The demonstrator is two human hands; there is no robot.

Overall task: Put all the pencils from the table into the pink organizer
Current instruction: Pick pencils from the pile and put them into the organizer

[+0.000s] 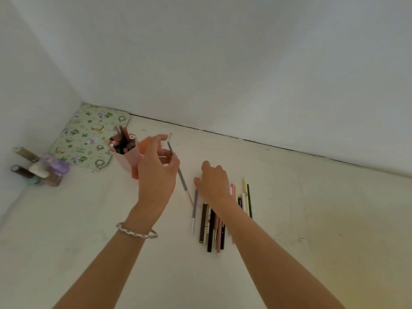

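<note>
A person's two bare arms reach over a white table (312, 219). The left hand (157, 172), with a silver bracelet (137, 231) on its wrist, pinches a grey pencil (181, 175) between thumb and fingers, just right of the pink organizer (131, 156). The organizer stands at the far left with several pencils upright in one compartment. The right hand (214, 184) rests palm down, fingers curled loosely together, on the far end of a row of loose pencils (214, 226) lying side by side near the table's middle. A green patterned mat (89, 134) and small bottles (42, 168) sit in the far left corner.
</note>
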